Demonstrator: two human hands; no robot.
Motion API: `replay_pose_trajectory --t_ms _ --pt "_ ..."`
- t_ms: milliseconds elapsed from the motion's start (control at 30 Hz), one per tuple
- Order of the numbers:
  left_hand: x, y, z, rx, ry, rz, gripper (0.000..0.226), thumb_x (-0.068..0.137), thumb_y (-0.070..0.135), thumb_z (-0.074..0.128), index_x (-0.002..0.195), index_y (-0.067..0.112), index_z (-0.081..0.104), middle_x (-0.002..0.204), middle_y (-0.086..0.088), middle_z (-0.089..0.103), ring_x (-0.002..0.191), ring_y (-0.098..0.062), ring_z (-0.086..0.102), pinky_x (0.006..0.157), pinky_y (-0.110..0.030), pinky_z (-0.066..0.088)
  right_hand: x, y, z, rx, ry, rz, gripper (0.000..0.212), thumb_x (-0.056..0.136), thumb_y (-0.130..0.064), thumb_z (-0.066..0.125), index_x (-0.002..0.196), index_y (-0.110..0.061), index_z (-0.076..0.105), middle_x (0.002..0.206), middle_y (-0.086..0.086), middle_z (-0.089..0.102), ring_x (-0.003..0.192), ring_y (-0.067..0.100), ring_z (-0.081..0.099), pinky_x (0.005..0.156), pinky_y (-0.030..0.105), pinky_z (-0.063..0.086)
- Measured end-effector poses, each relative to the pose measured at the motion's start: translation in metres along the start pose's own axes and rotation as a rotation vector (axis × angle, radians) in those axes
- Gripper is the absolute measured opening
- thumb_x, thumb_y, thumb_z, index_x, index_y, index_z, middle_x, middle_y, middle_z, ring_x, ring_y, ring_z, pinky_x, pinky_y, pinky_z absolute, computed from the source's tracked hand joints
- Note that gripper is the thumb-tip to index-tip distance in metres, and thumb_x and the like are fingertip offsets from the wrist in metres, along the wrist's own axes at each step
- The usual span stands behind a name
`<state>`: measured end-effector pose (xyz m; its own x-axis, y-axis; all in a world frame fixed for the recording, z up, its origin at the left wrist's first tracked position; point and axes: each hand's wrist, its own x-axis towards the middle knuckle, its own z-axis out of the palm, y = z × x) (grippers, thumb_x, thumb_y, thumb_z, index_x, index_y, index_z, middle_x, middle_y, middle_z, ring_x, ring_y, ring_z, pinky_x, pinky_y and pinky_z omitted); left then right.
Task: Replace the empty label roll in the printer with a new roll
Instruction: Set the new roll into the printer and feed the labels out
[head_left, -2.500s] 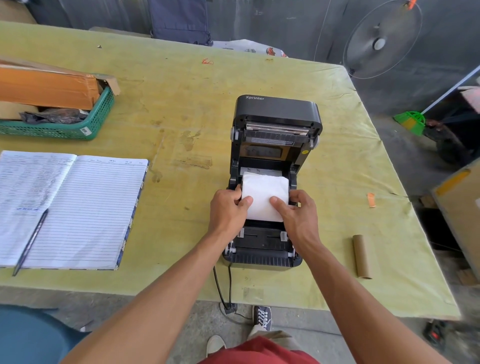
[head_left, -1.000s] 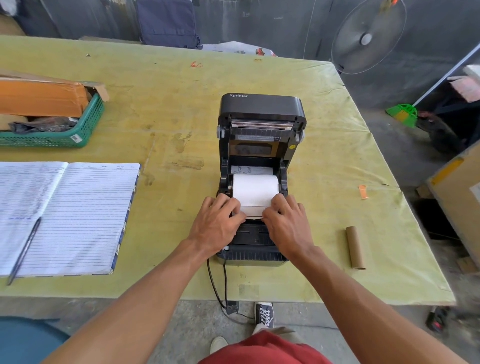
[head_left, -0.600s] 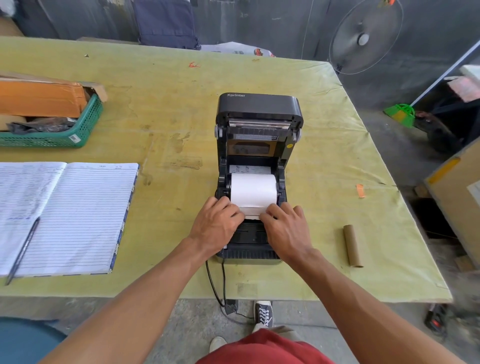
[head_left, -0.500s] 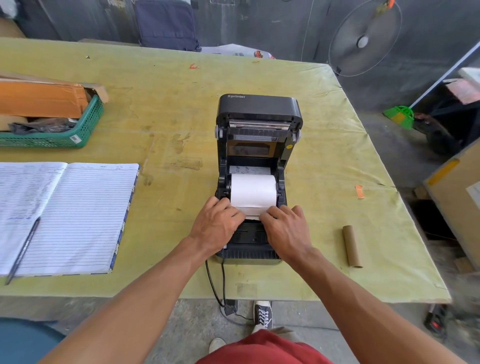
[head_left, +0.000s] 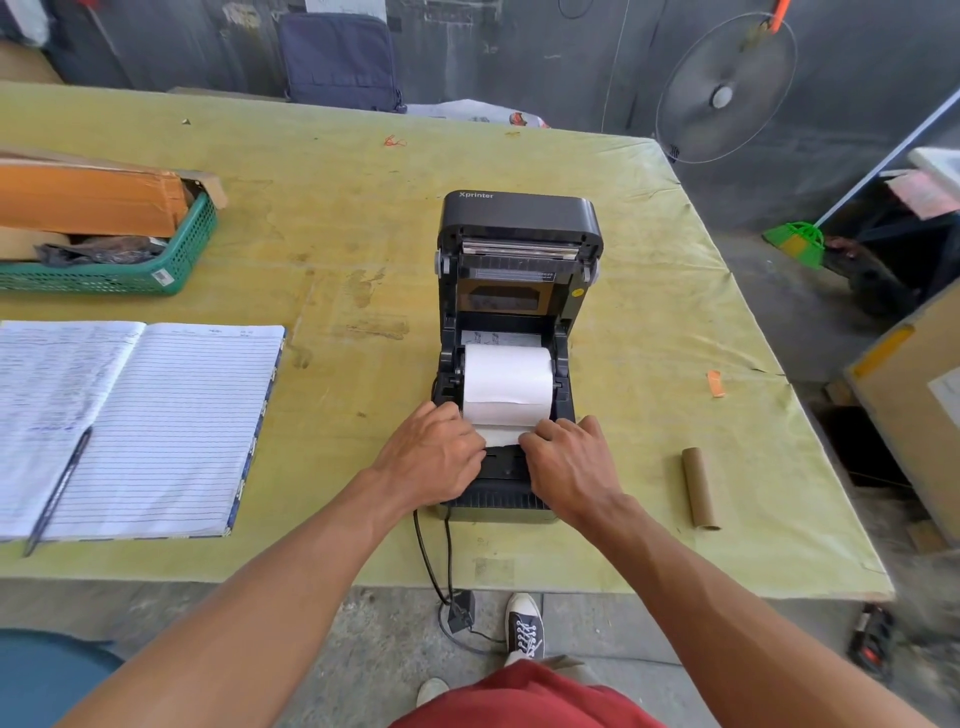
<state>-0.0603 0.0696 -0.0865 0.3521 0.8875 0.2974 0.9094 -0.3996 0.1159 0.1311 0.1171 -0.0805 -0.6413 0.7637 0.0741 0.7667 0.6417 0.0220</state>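
Two hands, left hand (head_left: 431, 453) and right hand (head_left: 569, 462), fingers curled on the free end of the new roll (head_left: 506, 379) seated in the open printer (head_left: 519, 214), empty core (head_left: 700, 488) at 4 o'clock; uneven pull would likely skew the strip

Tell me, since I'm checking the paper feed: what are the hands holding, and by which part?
The left hand and right hand grip the white paper label roll by its loose end, one at each side edge.

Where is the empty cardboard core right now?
In the head view, the cardboard core lies on the table right of the printer, near the front edge, apart from the right hand.
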Motion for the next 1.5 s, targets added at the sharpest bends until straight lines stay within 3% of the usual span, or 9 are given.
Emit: replay_pose_trajectory --t_ms 200,400,500,633,900,1067,1233,1400,1500 --pt "-0.006 0.005 0.006 0.017 -0.034 -0.075 0.029 0.091 0.034 0.054 0.085 0.014 0.075 0.088 -0.001 0.067 0.085 -0.021 0.051 0.068 -0.035 0.042 -0.008 0.003 0.006 0.009 0.037 -0.025 0.01 0.085 -0.016 0.067 0.075 -0.014 0.065 0.08 0.003 0.064 0.065 0.027 0.057 0.065 0.037 0.035" --pt "0.009 0.011 0.005 0.022 -0.101 -0.232 0.022 0.096 0.032 0.054 0.089 0.02 0.071 0.086 0.003 0.067 0.079 -0.017 0.049 0.068 -0.032 0.03 -0.004 0.008 0.009 0.034 -0.005 -0.038 0.012 0.092 -0.011 0.056 0.089 -0.014 0.066 0.094 0.003 0.063 0.081 0.026 0.058 0.072 0.036 0.033" --pt "0.016 0.012 0.003 0.064 -0.141 -0.221 0.024 0.097 0.028 0.053 0.082 0.021 0.07 0.079 0.004 0.065 0.075 -0.016 0.046 0.066 -0.032 0.021 -0.001 0.012 0.008 0.036 -0.014 -0.045 0.014 0.096 -0.011 0.054 0.092 -0.016 0.066 0.093 0.001 0.063 0.084 0.024 0.056 0.071 0.034 0.028" --pt "0.013 0.014 0.003 0.1 -0.138 -0.183 0.024 0.097 0.019 0.05 0.086 0.02 0.071 0.078 0.002 0.064 0.078 -0.018 0.049 0.068 -0.032 0.024 0.004 0.012 0.002 0.065 -0.016 -0.079 0.019 0.102 -0.023 0.05 0.096 -0.015 0.066 0.089 0.003 0.064 0.086 0.028 0.058 0.074 0.036 0.031" --pt "0.009 0.018 0.002 0.143 -0.117 -0.188 0.026 0.094 0.008 0.047 0.087 0.02 0.069 0.078 0.002 0.061 0.076 -0.018 0.047 0.067 -0.032 0.02 0.009 0.007 -0.003 -0.003 -0.058 -0.133 0.011 0.093 -0.004 0.054 0.096 -0.012 0.062 0.088 0.006 0.061 0.085 0.028 0.054 0.074 0.036 0.032" --pt "0.008 0.02 0.003 0.157 -0.103 -0.191 0.024 0.095 0.011 0.049 0.087 0.021 0.069 0.077 0.003 0.061 0.076 -0.017 0.048 0.068 -0.031 0.02 0.001 0.007 -0.001 -0.003 0.008 -0.171 0.012 0.082 0.004 0.066 0.09 -0.005 0.063 0.086 0.012 0.062 0.078 0.032 0.055 0.068 0.041 0.044" --pt "0.007 0.021 0.003 0.139 -0.103 -0.19 0.026 0.097 0.015 0.047 0.089 0.02 0.072 0.08 0.003 0.061 0.082 -0.017 0.046 0.07 -0.031 0.027 -0.003 0.009 0.003 0.056 0.069 -0.144 0.01 0.08 0.003 0.071 0.081 -0.005 0.066 0.08 0.01 0.063 0.073 0.03 0.057 0.064 0.04 0.042" --pt "0.005 0.024 0.0 0.126 -0.092 -0.188 0.024 0.096 0.013 0.049 0.09 0.019 0.072 0.08 0.003 0.065 0.084 -0.018 0.048 0.074 -0.032 0.033 -0.003 0.012 0.009 0.049 0.005 -0.125 0.014 0.095 -0.003 0.052 0.093 -0.011 0.064 0.087 0.006 0.063 0.073 0.029 0.059 0.079 0.038 0.036" --pt "0.005 0.026 -0.001 0.135 -0.089 -0.176 0.022 0.094 0.011 0.052 0.086 0.017 0.071 0.077 0.002 0.064 0.082 -0.019 0.049 0.075 -0.034 0.036 -0.002 0.011 0.007 0.031 -0.027 -0.145 0.015 0.095 -0.003 0.05 0.095 -0.01 0.063 0.089 0.007 0.063 0.069 0.03 0.058 0.079 0.038 0.039"
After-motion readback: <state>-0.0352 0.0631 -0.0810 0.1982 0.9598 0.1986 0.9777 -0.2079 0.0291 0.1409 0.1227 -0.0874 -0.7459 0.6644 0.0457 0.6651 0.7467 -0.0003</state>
